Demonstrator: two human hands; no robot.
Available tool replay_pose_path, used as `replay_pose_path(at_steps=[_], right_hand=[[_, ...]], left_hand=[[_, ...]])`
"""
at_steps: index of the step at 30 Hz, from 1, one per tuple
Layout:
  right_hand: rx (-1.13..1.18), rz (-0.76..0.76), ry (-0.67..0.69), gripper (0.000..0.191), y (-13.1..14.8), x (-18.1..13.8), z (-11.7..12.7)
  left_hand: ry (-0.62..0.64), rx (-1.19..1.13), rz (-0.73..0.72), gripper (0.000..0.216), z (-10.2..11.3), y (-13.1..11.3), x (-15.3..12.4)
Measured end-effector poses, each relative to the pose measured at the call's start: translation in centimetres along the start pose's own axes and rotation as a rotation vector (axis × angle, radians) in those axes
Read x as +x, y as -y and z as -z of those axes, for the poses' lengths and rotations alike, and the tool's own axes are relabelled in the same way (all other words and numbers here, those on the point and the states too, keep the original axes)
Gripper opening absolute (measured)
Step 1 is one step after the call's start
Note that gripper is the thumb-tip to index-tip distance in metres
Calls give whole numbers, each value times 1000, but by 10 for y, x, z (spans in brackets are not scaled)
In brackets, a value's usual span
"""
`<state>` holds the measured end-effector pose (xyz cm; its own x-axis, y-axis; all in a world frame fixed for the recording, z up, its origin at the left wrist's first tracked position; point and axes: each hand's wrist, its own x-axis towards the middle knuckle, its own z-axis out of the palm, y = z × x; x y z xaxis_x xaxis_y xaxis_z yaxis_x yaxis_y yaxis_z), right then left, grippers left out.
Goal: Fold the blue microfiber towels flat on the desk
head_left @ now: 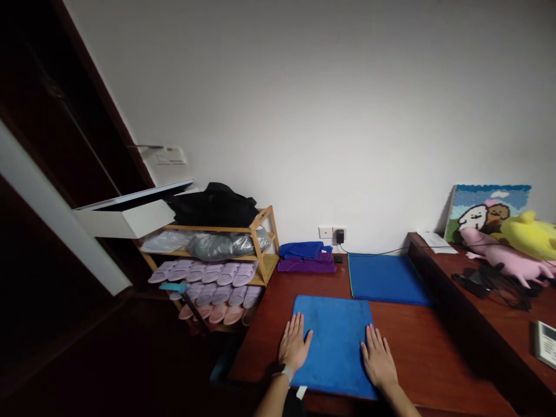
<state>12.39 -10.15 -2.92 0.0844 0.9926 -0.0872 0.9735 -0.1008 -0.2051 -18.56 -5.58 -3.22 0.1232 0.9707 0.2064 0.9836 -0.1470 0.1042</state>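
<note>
A light blue cloth (333, 347) lies flat and square on the reddish-brown wooden table, near its front edge. My left hand (294, 346) rests flat along the cloth's left edge, fingers stretched forward. On the opposite edge lies my right hand (379, 358), also flat with its fingers extended. Neither hand grips anything. A white tag (301, 392) sticks out below the cloth's front edge. Farther back, a darker blue cloth (388, 279) with a green edge is spread near the wall. To its left sit a folded blue cloth (304, 250) and a folded purple cloth (306, 263).
Left of the table (421, 347) stands a wooden rack (260, 255) with several slippers, plastic-wrapped items and a black bag (215, 205). A plug (340, 236) with a cable is in the wall socket. A higher desk at right holds plush toys (499, 258) and a calculator-like device (546, 343).
</note>
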Motion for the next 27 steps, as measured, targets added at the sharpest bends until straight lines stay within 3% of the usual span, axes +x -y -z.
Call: replay_pose_path(at_steps=[6,11,24,27], right_hand=[[21,29,-57,72,1,27,11],[8,-19,-24,72,-1,51,11],[76,11,-25,71,-1,49,16],[76,6,-24,71,1,48,19]], left_hand=[[-29,2,-3,71,-5,-2,0],[-78,15,-24,69,-11,3,1],[-45,33,-23,71,-2,2,3],[-100,14,-60,67,5,-16,10]])
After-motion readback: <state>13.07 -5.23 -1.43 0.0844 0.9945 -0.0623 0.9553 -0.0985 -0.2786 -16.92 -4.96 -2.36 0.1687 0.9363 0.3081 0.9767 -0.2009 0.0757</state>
